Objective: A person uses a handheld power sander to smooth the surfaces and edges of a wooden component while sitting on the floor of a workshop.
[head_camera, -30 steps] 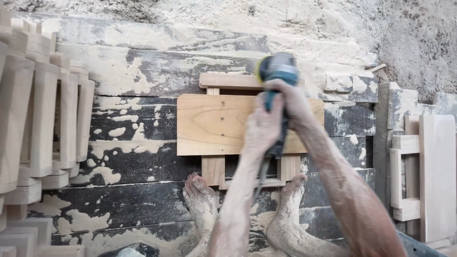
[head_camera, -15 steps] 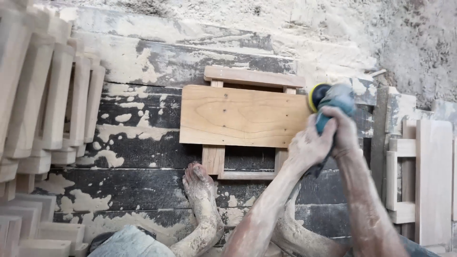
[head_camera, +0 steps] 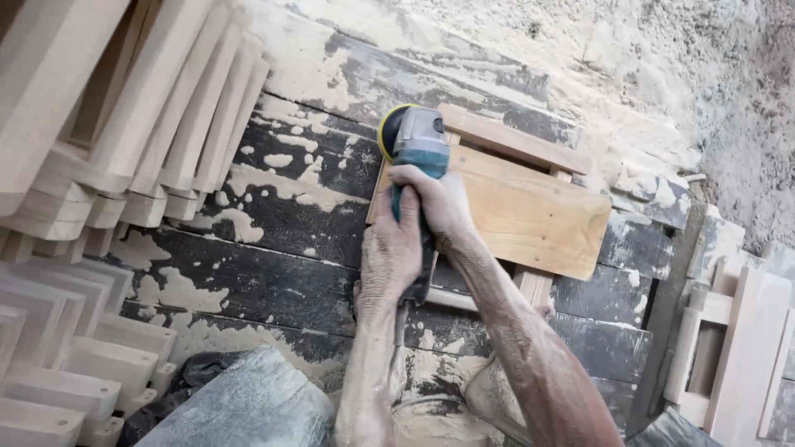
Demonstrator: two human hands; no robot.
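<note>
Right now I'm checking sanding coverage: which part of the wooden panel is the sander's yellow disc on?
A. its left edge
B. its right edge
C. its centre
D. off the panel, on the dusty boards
A: the sander, gripped by both hands, has its disc at the left edge of the wooden panel.

Left corner of pale flat wooden board (head_camera: pixel 530 211) hidden behind blue-grey handheld power sander (head_camera: pixel 416 142) and both hands. Sander's handle buried under right hand (head_camera: pixel 435 199) and left hand (head_camera: pixel 391 257). Stacked pale wooden frames (head_camera: pixel 124 124) cut off at left and top edges. Feet mostly covered by forearms.
</note>
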